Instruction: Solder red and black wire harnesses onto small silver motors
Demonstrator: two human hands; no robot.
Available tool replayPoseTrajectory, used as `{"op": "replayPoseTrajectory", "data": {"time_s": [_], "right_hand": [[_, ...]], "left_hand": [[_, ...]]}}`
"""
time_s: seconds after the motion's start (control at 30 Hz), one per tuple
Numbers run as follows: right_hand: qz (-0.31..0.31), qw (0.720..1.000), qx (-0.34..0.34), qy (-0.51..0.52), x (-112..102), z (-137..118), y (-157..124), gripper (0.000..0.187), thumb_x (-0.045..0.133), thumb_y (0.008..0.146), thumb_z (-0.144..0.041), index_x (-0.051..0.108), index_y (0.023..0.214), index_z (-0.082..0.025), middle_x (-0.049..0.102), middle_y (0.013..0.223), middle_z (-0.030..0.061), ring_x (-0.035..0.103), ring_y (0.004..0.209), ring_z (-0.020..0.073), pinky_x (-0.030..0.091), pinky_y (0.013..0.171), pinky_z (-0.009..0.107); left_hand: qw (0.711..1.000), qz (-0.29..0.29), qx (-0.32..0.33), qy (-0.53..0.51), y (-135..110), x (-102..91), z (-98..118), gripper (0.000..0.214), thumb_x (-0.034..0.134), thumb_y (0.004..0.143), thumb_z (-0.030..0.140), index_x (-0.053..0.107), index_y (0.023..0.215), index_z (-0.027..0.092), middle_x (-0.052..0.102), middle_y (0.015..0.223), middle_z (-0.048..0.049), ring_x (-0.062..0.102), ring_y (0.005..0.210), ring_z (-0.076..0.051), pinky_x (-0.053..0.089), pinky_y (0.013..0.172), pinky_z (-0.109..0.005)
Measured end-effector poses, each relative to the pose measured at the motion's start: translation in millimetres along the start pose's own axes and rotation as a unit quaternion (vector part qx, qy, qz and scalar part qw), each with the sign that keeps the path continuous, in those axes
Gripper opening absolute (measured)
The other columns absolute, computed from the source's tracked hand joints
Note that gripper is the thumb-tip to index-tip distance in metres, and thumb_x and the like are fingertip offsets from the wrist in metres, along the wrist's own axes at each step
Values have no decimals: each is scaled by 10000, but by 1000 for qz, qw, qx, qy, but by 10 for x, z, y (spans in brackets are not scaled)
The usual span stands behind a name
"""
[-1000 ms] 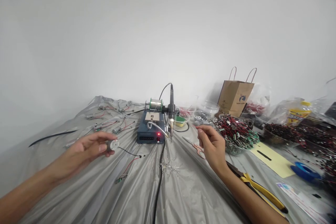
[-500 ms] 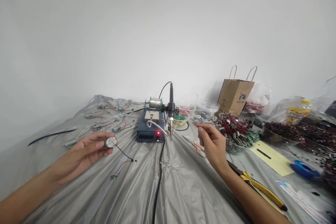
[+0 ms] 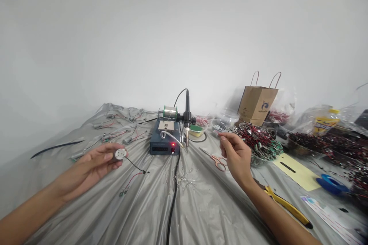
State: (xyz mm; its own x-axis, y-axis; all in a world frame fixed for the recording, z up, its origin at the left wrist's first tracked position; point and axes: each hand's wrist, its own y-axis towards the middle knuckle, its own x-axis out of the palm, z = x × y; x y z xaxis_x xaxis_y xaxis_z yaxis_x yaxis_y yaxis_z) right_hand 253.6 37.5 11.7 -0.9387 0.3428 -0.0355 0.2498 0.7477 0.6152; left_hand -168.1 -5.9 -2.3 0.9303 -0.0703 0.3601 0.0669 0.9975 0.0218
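Note:
My left hand is closed round a small round motor, its pale, holed end face turned up. From the motor a dark wire and a red wire hang down to a tiny green board over the cloth. On the right, my right hand pinches thumb and finger together; whatever may be between the tips is too small to make out. Orange-handled scissors lie beside that hand. Between both hands a soldering iron is held tip down at a blue soldering station with a lit red lamp.
Wired motors lie at the left on grey sheeting. A solder spool tops the station; its black cable runs forward. At right are a wire heap, pliers, a paper bag and a blue spool.
My right hand has shifted slightly right, uncovering more of the scissors' handles. My left hand has hardly moved, and the motor's dangling wires have swung slightly left.

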Motion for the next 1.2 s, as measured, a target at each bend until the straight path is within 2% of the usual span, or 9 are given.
{"op": "replayPoseTrajectory", "data": {"time_s": [0.83,1.2], "right_hand": [[-11,1000,2,-10,24,1,-29,206,664,929,-358,747,980,-177,555,644,-32,440,493,106,345,452,244],[-13,1000,-2,-18,19,45,-17,187,662,929,-342,746,975,-181,568,651,-31,453,502,105,355,465,245]], "left_hand": [[1000,-7,10,-9,3,-14,-6,317,960,703,248,835,988,190,808,948,-46,754,825,-178,653,806,-189],[1000,-7,12,-9,3,-41,-6,289,934,741,227,830,1009,196,813,965,-53,756,849,-187,661,814,-198]]}}
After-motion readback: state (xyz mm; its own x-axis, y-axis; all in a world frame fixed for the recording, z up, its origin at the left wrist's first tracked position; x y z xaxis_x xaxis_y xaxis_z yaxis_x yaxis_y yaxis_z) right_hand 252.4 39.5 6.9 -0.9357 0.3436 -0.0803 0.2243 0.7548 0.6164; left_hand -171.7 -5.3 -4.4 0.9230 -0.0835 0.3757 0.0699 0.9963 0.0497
